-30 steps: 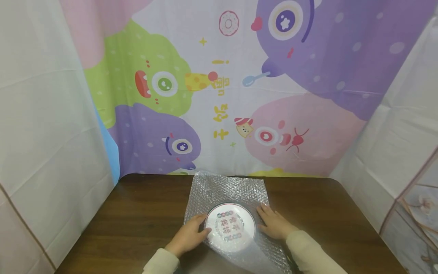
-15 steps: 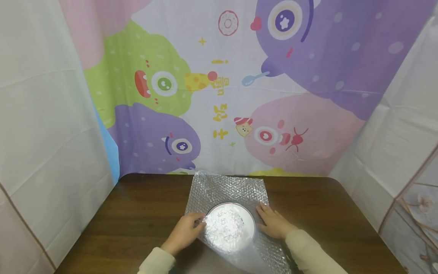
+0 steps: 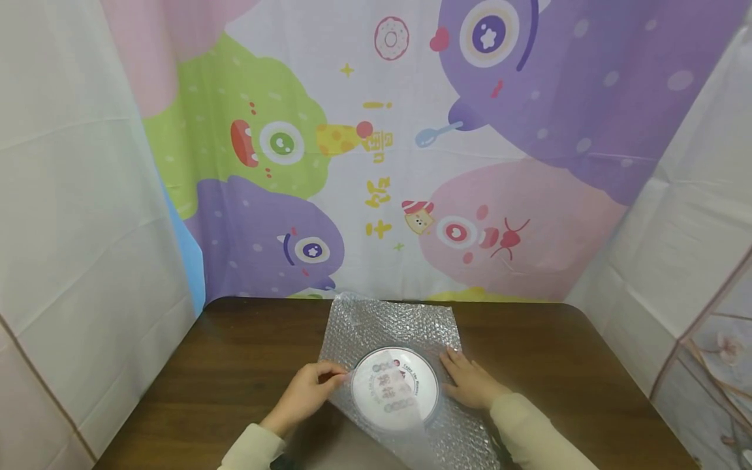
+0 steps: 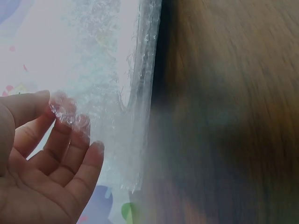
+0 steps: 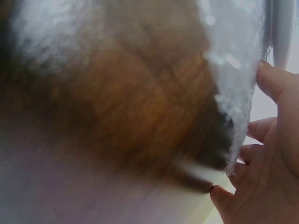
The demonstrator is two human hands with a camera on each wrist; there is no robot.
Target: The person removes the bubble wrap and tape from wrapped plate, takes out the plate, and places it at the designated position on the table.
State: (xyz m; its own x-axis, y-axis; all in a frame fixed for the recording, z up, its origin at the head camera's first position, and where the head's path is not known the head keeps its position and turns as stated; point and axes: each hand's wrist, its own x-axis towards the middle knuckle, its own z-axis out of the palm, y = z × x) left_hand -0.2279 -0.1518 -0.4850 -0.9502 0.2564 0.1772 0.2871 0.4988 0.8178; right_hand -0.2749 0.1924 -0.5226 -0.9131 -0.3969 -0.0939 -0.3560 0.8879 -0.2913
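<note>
A round white plate [image 3: 420,385] with printed lettering and a dark rim lies on a sheet of bubble wrap [image 3: 384,321]. A see-through layer of the wrap covers part of its face. At the plate's left, my left hand [image 3: 307,393] pinches an edge of the wrap. The left wrist view shows that edge between the thumb [image 4: 32,106] and the fingertips. On the other side, my right hand [image 3: 472,382] rests on the wrap close to the plate's rim, its fingers spread and fairly straight. In the right wrist view, its fingers lie along the wrap's edge.
The wrap lies on a dark wooden table [image 3: 235,352]. Behind it hangs a curtain [image 3: 352,163] printed with cartoon monsters. Pale cloth [image 3: 88,228] hangs at the left, and another pale sheet [image 3: 652,261] at the right.
My left hand has drawn leftward, off the plate's rim, and now pinches the wrap's edge. A bright glare over the plate came and went. My right hand has stayed in place.
</note>
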